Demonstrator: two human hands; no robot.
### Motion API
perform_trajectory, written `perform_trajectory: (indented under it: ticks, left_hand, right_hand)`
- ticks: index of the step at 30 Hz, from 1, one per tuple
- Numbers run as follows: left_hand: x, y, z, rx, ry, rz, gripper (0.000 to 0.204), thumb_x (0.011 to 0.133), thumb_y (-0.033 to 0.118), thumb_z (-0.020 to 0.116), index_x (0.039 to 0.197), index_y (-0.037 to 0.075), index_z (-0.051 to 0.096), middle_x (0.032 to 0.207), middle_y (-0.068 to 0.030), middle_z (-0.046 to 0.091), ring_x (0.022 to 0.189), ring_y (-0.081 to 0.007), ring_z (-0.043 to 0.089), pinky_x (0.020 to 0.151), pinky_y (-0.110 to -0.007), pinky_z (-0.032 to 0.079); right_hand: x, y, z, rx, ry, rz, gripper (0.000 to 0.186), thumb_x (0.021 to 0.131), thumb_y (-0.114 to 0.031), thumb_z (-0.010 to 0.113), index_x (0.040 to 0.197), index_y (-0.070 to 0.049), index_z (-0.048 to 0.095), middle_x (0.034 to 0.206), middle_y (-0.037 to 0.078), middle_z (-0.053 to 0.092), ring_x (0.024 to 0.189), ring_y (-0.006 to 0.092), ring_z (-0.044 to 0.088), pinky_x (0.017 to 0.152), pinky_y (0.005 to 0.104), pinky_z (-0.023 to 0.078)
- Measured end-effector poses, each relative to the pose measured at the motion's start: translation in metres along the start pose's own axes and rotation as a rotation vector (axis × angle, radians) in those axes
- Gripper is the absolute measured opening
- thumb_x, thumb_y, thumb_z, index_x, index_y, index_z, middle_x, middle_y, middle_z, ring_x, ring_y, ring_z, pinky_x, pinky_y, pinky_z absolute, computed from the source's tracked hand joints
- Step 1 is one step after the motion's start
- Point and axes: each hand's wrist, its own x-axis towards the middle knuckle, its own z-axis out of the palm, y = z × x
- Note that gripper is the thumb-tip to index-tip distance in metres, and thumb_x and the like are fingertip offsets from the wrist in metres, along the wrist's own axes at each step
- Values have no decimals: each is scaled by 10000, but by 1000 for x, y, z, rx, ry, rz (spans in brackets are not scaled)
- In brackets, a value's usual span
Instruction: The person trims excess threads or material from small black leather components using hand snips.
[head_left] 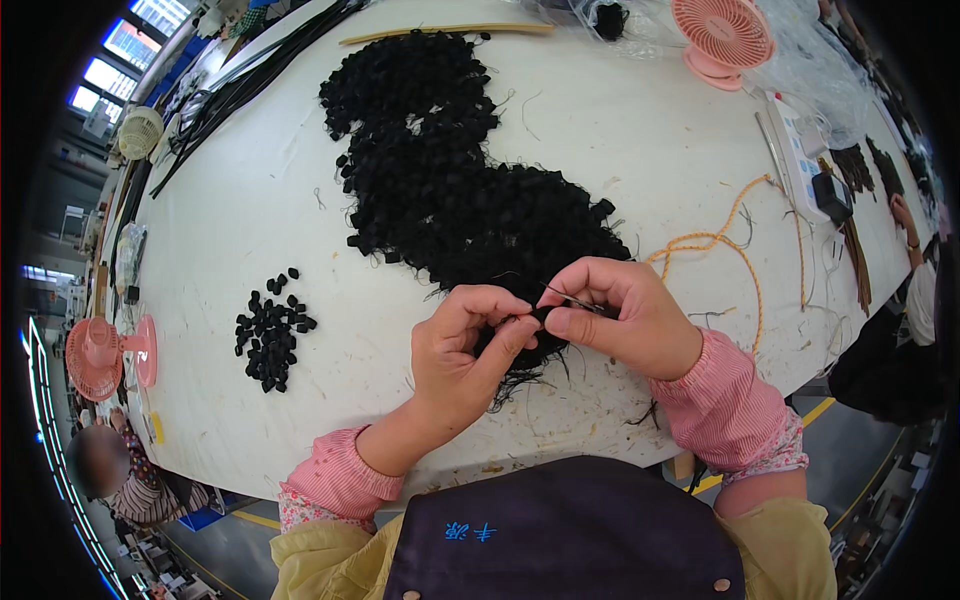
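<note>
My left hand (465,345) is closed, thumb and forefinger pinching a small black piece with loose threads. Close beside it, my right hand (625,315) grips a thin pointed metal tool (568,297); its kind is mostly hidden by the fingers. The fingertips of both hands nearly meet over the near end of a large black heap (440,180) of small knotted pieces and threads. Stray black threads hang below the hands. A smaller pile of black pieces (270,335) lies to the left.
A yellow cord (715,240) lies to the right, near a white power strip (800,155). Pink fans stand at the far right (722,40) and left edge (95,355). Long black strips (240,85) and a wooden stick (450,32) lie far back. Other people sit at both sides.
</note>
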Motion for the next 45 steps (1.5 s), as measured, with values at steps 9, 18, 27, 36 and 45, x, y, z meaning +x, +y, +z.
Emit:
perform_trajectory:
  ticks: [9,18,27,36,45]
  left_hand:
    - [4,4,4,-129,-44,-136,216,903,14,567,1096,8,469,898,-76,602,781,-106,605,622,-207,501]
    - [5,7,3,-161,-12,-237,110,890,38,595,982,19,538,818,-43,612,680,-58,575,551,-172,445]
    - [11,8,-5,-316,28,-368,94,900,116,607,941,42,565,673,-13,575,553,-42,476,497,-168,355]
    - [11,9,-5,-349,54,-381,78,889,100,614,904,30,582,661,-5,588,532,-29,474,488,-163,356]
    - [12,9,-4,-238,31,-386,72,891,94,610,908,33,575,651,9,575,527,-18,470,477,-154,352]
  right_hand:
    - [-2,0,0,-138,108,-64,183,858,-70,667,1004,3,583,825,15,638,749,50,581,677,200,467]
    - [0,5,1,89,3,-32,185,884,-96,658,1007,6,565,872,27,639,783,45,585,700,201,478]
    - [-2,-8,-7,-680,251,-513,287,763,-184,755,1006,-99,629,736,15,597,624,104,570,560,257,447]
    - [-3,-12,-10,-1406,293,-884,297,656,-216,767,937,-193,673,597,-38,450,506,134,480,458,278,342]
    - [-5,-10,-9,-1351,248,-750,204,684,-221,744,863,-189,653,595,-31,438,524,148,506,465,294,386]
